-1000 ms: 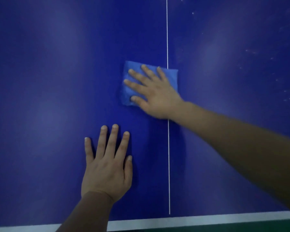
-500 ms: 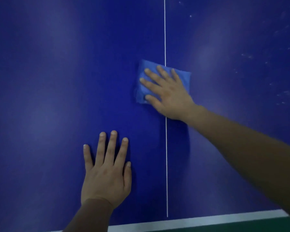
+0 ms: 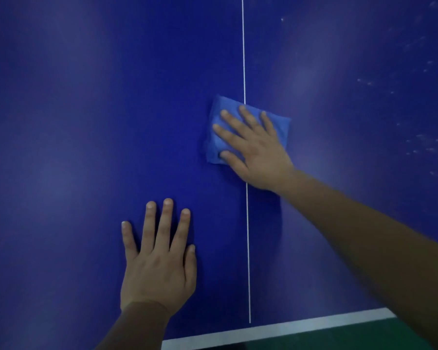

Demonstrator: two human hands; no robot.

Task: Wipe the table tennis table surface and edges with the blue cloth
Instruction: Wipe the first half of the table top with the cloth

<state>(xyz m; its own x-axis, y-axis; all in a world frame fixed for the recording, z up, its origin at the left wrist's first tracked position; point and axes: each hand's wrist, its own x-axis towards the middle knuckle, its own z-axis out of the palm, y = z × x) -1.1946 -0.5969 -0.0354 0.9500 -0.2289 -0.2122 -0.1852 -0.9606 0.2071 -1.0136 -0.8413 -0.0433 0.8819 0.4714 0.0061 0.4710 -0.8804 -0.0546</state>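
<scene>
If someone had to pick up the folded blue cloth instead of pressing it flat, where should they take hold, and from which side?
Probably the bare left edge of the folded blue cloth, approached from the left. The right hand lies flat over its middle and right, while the left edge lies uncovered on the dark blue table tennis table and looks thick enough to pinch.

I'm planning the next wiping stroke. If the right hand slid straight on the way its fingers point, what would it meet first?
The right hand, flat on the blue cloth, points up and to the left across the table. That way looks free: only bare blue surface left of the white centre line, as far as the frame shows.
</scene>
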